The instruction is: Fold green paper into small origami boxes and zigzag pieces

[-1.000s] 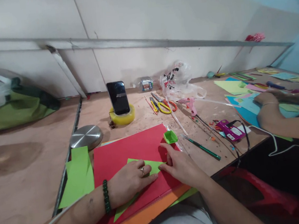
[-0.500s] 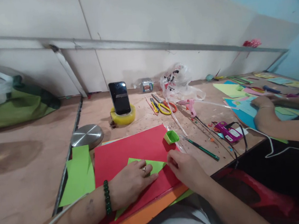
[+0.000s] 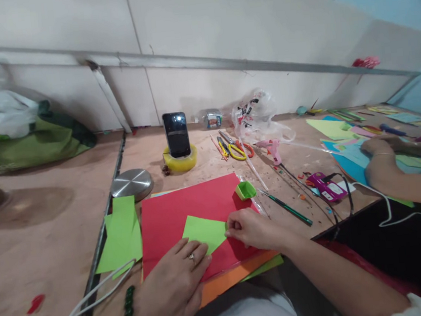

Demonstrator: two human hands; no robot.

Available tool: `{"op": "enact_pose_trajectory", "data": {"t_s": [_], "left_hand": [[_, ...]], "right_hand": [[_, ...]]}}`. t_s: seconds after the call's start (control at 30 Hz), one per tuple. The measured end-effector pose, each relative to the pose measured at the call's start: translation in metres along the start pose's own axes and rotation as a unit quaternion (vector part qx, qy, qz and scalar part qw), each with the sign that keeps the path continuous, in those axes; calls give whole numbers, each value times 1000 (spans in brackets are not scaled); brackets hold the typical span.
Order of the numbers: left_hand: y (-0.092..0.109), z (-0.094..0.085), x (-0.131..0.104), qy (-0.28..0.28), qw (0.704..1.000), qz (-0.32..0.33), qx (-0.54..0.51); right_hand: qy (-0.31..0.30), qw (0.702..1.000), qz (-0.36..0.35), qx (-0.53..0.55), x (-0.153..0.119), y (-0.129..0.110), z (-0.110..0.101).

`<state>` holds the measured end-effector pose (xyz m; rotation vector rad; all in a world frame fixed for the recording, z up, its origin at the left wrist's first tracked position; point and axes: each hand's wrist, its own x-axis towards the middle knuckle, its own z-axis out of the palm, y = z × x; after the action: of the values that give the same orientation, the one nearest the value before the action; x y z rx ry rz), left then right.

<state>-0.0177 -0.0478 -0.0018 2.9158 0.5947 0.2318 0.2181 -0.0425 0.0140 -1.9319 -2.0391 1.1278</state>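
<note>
A light green paper piece [image 3: 205, 229] lies on the red sheet [image 3: 184, 198]. My left hand [image 3: 176, 283], with a ring and a dark green bead bracelet, lies with fingers spread over the paper's lower left edge. The fingertips of my right hand [image 3: 245, 228] are pinched on the paper's right corner. A small folded green paper box [image 3: 246, 191] sits near the red sheet's upper right corner. Orange paper [image 3: 223, 287] shows under the red sheet. More green strips [image 3: 121, 231] lie to the left.
A phone [image 3: 177, 134] leans on a yellow tape roll [image 3: 181, 162]. Scissors [image 3: 236, 150], a pink glue gun [image 3: 274, 151], a green pen-like tool [image 3: 290, 209] and a purple device [image 3: 328, 186] lie to the right. Another person's arm [image 3: 398, 174] is at far right. A metal disc [image 3: 132, 183] sits left.
My left hand has drawn back toward the lower left, uncovering more of the green paper. My right fingers have closed on its right corner. The view has shifted slightly.
</note>
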Motion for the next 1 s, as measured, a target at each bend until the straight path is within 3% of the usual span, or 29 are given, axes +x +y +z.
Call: {"op": "enact_pose_trajectory", "data": {"t_s": [0.1, 0.2, 0.37, 0.57, 0.67, 0.83, 1.0], "left_hand": [[6, -4, -24, 11, 998, -67, 8], [10, -7, -45, 46, 994, -87, 37], [15, -3, -55, 118, 985, -119, 44], [20, 0, -51, 148, 978, -147, 31], [21, 0, -51, 164, 976, -141, 34], [20, 11, -56, 210, 966, -145, 33], [18, 19, -69, 240, 961, -129, 41]], "right_hand": [[-24, 999, -10, -20, 0, -3, -4], [-18, 991, -27, -133, 1, -15, -7], [-33, 952, -37, -302, 2, -51, 1], [-99, 965, -101, -222, 8, -75, 21], [-91, 975, -87, -182, 10, -68, 23], [-59, 989, -61, -119, 9, -36, 12], [-81, 996, 35, -30, 6, -10, -4]]}}
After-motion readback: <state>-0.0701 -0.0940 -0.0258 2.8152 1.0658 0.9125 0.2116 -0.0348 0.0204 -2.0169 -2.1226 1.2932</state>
